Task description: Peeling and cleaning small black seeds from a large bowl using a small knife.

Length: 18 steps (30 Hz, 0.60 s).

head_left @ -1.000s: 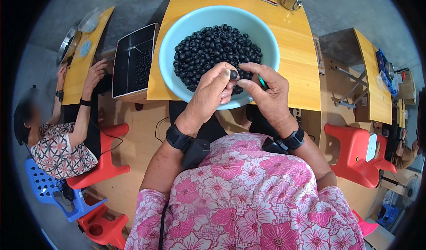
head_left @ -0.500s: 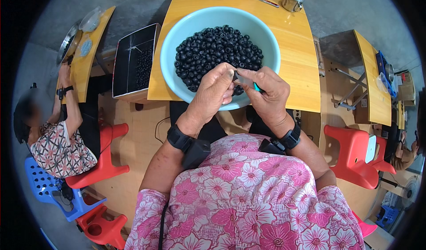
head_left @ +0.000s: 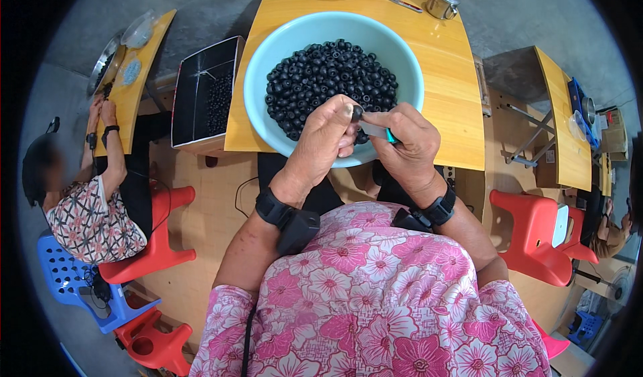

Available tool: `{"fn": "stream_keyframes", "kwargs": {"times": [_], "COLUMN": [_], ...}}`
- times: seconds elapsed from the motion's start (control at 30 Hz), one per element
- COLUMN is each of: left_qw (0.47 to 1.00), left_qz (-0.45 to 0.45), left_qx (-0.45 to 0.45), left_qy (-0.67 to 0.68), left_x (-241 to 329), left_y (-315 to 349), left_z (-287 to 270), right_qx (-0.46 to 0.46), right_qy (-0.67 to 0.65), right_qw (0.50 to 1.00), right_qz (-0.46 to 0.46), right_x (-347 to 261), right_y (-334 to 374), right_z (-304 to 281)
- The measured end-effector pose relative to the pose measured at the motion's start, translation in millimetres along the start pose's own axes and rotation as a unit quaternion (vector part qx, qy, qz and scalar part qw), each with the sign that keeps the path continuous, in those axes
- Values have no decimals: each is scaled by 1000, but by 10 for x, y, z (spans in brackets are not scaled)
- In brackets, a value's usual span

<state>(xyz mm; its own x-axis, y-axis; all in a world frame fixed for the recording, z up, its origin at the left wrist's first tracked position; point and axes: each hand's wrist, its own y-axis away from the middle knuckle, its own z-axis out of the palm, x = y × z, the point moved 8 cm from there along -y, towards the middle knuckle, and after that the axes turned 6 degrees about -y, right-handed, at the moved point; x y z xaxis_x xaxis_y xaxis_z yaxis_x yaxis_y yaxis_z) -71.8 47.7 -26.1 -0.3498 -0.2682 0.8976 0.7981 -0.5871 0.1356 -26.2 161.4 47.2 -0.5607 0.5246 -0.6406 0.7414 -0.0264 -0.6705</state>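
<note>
Above the near rim of a light blue basin [head_left: 258, 119], my left hand [head_left: 321, 136] pinches one small round black piece [head_left: 357, 113] between thumb and fingertips. A small knife [head_left: 374, 130] with a flat pale blade and a bit of green handle is gripped in my right hand [head_left: 410, 141]. Its blade lies close beside the black piece; whether they touch is too small to tell. Under the hands, the basin holds a heap of similar black pieces [head_left: 328, 76], several showing a hole in one end.
The basin stands on a yellow wooden table [head_left: 449, 96]. A box [head_left: 201, 102] with more black pieces is left of it. A metal cup [head_left: 443, 3] and a pen-like tool [head_left: 404, 4] lie at the back. A person [head_left: 100, 216] sits at another table, left; a red stool [head_left: 529, 236] stands right.
My right thumb and the knife have shifted slightly, and the black piece and blade show more plainly. At the left table, the other person's hands have come closer together.
</note>
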Motion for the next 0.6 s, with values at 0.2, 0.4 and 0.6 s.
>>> {"fn": "stream_keyframes", "kwargs": {"times": [0.2, 0.4, 0.6], "left_qw": [1000, 1000, 1000], "left_qz": [6, 15, 10], "left_qx": [-10, -10, -21], "left_qy": [-1, 17, 15], "left_x": [33, 46, 53], "left_y": [3, -8, 2], "left_z": [-8, -14, 0], "right_qx": [-66, -80, -88], "right_qy": [13, 62, 62], "right_qw": [998, 994, 993], "right_qz": [10, 45, 53], "right_x": [-43, 85, 103], "right_y": [-44, -12, -7], "right_z": [-24, 3, 22]}}
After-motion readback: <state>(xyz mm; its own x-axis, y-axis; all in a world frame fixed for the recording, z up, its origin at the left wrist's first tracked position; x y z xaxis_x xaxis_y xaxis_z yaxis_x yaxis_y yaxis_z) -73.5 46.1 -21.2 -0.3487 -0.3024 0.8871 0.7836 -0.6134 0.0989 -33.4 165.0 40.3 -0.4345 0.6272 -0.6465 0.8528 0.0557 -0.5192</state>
